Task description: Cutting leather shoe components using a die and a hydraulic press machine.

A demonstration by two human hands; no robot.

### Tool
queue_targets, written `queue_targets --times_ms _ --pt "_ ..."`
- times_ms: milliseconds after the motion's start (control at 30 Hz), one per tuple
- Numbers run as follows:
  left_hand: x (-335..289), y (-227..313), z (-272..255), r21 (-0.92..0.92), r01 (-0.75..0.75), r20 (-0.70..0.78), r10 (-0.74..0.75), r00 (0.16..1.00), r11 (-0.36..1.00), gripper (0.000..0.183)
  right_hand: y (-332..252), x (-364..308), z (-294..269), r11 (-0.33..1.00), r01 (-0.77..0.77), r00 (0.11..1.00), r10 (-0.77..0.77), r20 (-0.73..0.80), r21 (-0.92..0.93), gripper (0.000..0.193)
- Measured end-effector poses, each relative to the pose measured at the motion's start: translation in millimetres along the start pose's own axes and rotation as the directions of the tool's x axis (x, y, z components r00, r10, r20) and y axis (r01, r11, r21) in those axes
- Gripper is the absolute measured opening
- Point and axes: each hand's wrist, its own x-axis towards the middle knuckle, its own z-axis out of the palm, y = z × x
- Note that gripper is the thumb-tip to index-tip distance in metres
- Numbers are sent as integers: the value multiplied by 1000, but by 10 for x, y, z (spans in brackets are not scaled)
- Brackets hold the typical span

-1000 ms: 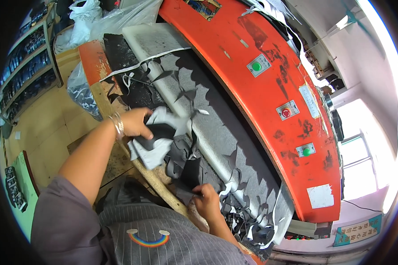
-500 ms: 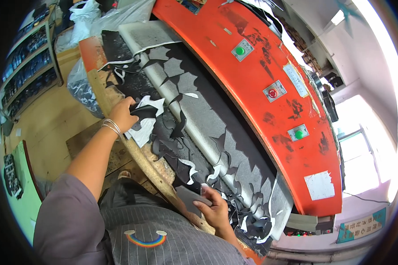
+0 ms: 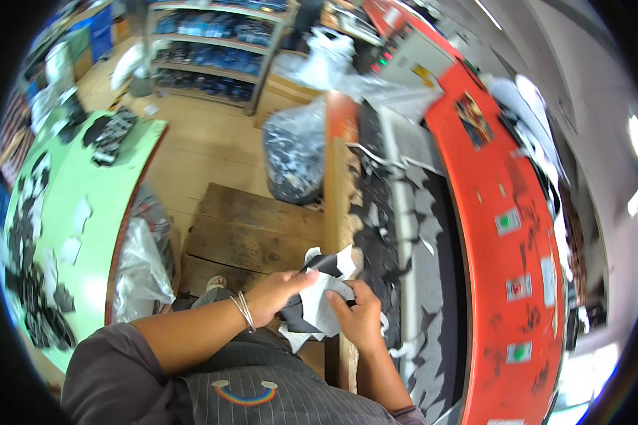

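My left hand [image 3: 275, 296], with bracelets at the wrist, is closed on cut sheet pieces [image 3: 321, 303], white, grey and black, some with jagged edges. On the other side of the bundle my right hand [image 3: 363, 316] grips it too, its thumb lying across the top. The bundle is held in front of my striped apron, just left of the red machine's wooden front ledge [image 3: 335, 205]. Behind that ledge, dark scraps [image 3: 376, 262] lie along a pale roller bar [image 3: 406, 241]. Which pieces each hand pinches underneath is hidden.
A red machine panel [image 3: 485, 212] with buttons stands on the right. At left is a green table [image 3: 120, 177] bearing black and white cut pieces, a clear plastic bag [image 3: 142, 273] beside it. A wooden platform [image 3: 244, 223], a stuffed bag [image 3: 294, 152] and shelves [image 3: 213, 49] lie beyond.
I have turned left, bringing the green table and shelves into view. Both hands have come together away from the machine, the left bringing white and black pieces against the right hand's grey one.
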Motion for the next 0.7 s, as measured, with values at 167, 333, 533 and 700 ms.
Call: queue_targets --times_ms 167,333,533,700 --pt "-723 91 -591 342 -170 -262 268 927 924 43 -415 112 697 971 235 953 -237 186 32 29" --pt "-1469 393 -1588 -53 -501 -689 331 645 864 41 -449 374 1083 964 218 930 -251 267 150 46" --pt "-3129 1241 -2862 110 -727 -956 272 108 677 30 -582 631 1338 989 148 915 -129 382 -22 36" --pt "-4030 1748 -3587 223 -840 -953 293 -81 494 22 -844 606 1735 978 173 863 -93 496 -118 40"
